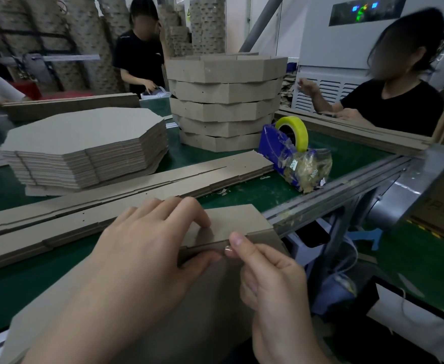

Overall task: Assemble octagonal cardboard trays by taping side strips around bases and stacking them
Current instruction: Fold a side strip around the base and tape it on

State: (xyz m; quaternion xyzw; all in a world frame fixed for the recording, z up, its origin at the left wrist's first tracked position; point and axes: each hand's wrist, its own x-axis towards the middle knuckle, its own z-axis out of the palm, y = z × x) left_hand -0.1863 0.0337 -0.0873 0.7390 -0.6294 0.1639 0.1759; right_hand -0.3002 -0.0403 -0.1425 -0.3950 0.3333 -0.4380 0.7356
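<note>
Left hand grips the side strip, right hand pinches its edge; base mostly hidden.

Green-topped workbench, aluminium edge rail, white machine with lit panel, printed cardboard rolls behind

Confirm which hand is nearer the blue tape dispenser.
Right. The right hand pinches the side strip at the near table edge, roughly in line with the tape dispenser; the left hand grips the same strip further left.
</note>
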